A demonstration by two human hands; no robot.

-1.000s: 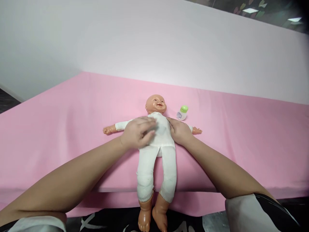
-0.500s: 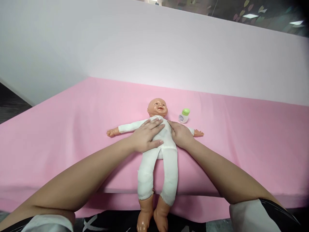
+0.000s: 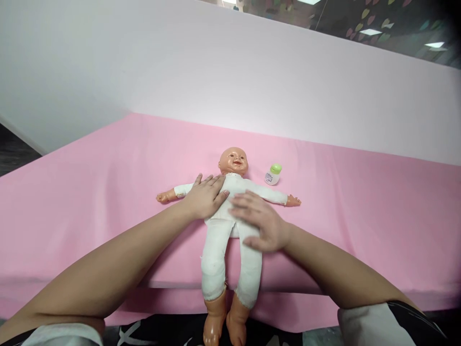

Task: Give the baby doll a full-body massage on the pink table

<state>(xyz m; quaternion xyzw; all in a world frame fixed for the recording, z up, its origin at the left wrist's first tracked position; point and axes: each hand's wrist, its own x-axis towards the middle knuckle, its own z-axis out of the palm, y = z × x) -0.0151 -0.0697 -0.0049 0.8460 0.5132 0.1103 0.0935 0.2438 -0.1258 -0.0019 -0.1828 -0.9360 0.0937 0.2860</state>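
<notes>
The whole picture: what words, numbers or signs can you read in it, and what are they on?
Bottle with the green cap: dark print on its label, too small and blurred to read.
Black cloth at the bottom: white marks, one like an "X", but I can't tell if they're letters.
Doll: no writing that I can see.

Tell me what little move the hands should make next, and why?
Perhaps settle the right hand on the tummy of the doll: that hand is blurred over its lower body, so contact is unclear, while the left hand lies on its upper body.
</notes>
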